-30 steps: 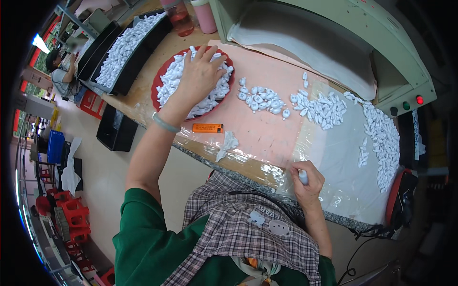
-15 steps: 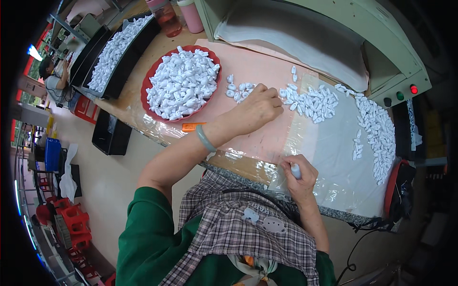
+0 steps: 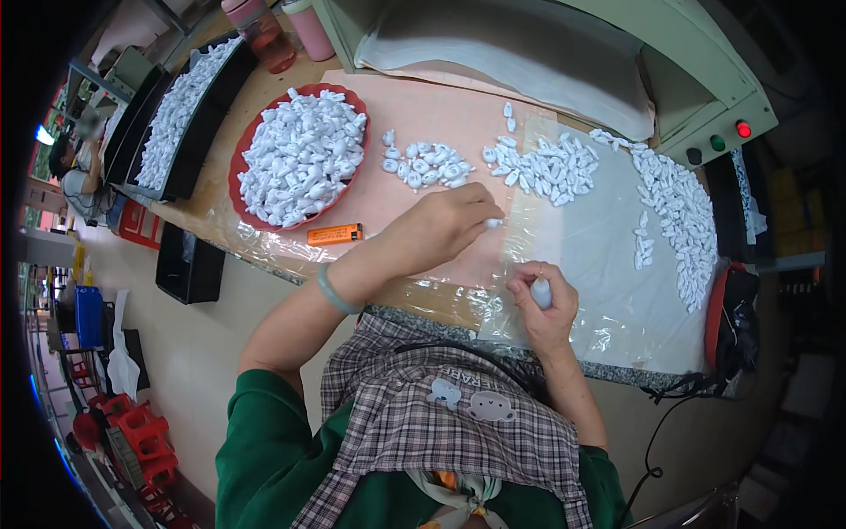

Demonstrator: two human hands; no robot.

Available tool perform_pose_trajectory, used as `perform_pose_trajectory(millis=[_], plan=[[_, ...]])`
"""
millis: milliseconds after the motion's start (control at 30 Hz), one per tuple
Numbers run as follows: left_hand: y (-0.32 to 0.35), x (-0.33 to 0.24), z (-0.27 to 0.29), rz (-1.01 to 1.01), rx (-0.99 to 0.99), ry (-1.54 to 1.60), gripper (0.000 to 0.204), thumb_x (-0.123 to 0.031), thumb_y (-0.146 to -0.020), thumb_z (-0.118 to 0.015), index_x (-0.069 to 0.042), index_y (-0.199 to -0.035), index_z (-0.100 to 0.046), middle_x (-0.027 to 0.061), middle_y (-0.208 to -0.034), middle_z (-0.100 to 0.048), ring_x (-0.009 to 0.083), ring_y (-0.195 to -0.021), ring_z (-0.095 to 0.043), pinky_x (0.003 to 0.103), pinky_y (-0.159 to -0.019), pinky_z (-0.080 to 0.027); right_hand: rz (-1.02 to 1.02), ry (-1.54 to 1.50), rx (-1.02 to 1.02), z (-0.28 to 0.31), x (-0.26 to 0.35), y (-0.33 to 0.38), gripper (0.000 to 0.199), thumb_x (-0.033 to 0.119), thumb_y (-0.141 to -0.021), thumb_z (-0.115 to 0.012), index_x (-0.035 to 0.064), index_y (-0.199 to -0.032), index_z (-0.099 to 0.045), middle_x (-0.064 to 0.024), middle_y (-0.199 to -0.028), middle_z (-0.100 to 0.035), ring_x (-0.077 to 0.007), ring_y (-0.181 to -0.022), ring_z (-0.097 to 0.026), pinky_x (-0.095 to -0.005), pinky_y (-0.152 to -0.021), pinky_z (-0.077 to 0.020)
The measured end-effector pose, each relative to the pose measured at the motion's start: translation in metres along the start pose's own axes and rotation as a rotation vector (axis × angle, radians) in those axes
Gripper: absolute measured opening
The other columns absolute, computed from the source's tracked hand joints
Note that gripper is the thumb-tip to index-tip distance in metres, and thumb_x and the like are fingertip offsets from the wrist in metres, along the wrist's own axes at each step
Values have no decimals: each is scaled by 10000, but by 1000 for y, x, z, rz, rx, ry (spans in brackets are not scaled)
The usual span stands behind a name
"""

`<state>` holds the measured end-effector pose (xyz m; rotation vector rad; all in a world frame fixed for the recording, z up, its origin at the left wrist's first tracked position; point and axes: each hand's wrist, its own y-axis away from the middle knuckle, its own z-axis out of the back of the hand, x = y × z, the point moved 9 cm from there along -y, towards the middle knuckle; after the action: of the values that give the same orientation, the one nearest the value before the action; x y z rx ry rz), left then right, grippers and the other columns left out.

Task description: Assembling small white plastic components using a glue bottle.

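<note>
My left hand (image 3: 445, 225) hovers above the pink sheet, its fingertips pinched on a small white piece (image 3: 493, 223). Closer to the table's front edge, my right hand (image 3: 553, 317) is wrapped round a small whitish squeeze bottle (image 3: 541, 294); its tip is hard to make out. Beyond my left hand lies a loose group of rounded white pieces (image 3: 426, 164). A pile of slimmer white pieces (image 3: 557, 167) spreads just right of it. A red scalloped bowl (image 3: 236, 187) heaped with white pieces stands to the left, and an orange lighter (image 3: 335, 234) lies in front of it.
A long black tray (image 3: 196, 167) full of white pieces sits at far left. Pink bottles (image 3: 310, 31) stand at the back beside a green metal machine (image 3: 705, 79) with a lit red lamp. More white pieces (image 3: 679, 220) line the right side, near a red-and-black pouch (image 3: 733, 317).
My left hand has drawn back from the piles toward my right hand, with a small white piece in its fingertips. The right hand still holds the bottle. The view has shifted slightly.
</note>
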<state>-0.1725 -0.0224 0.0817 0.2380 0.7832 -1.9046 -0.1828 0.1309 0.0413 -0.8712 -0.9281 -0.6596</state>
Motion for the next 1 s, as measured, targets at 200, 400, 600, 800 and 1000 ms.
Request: perform_pose_trajectory(millis=[200,400,600,800,1000], plan=[[43,14,-26,605,-62,961,225,40,-825,-612,40,-1051,-606,63,-1026,-616,113,-905,-594,253,-808,-489,-131,-394,16,-1,-21,1,338,30,-852,-581,68,-1113,-371,-118,-921,-570,-105,-709,-528,-217,-572,-442],[67,6,-41,705,-233,1511,246,-34,-840,-650,34,-1070,-593,128,-1014,-635,178,-943,-634,270,-842,-514,-106,-521,-33,5,-18,-3,244,55,-845,-593,37,-1048,-459,-104,-1069,-482,-115,-713,-542,-204,-527,-413],[85,8,-53,819,-281,1732,227,-60,-872,-629,26,-1079,-592,152,-994,-633,202,-853,-669,227,-705,-565,-256,-621,-46,9,-29,0,180,46,-847,-630,-1,-1010,-571,-75,-1070,-479,-109,-718,-557,-186,-487,-381],[90,9,-54,753,-320,1727,215,-74,-887,-614,30,-1075,-605,151,-998,-626,204,-835,-673,216,-668,-563,-376,-777,-81,9,-42,6,261,83,-829,-692,22,-1042,-556,-43,-960,-537,-103,-683,-566,-154,-463,-355],[96,6,-56,815,-280,1693,236,-98,-891,-615,12,-1100,-610,148,-994,-639,182,-798,-658,194,-642,-533,-428,-839,-198,14,-49,8,397,69,-797,-729,60,-1108,-482,-78,-971,-605,-114,-661,-571,-158,-462,-375]])
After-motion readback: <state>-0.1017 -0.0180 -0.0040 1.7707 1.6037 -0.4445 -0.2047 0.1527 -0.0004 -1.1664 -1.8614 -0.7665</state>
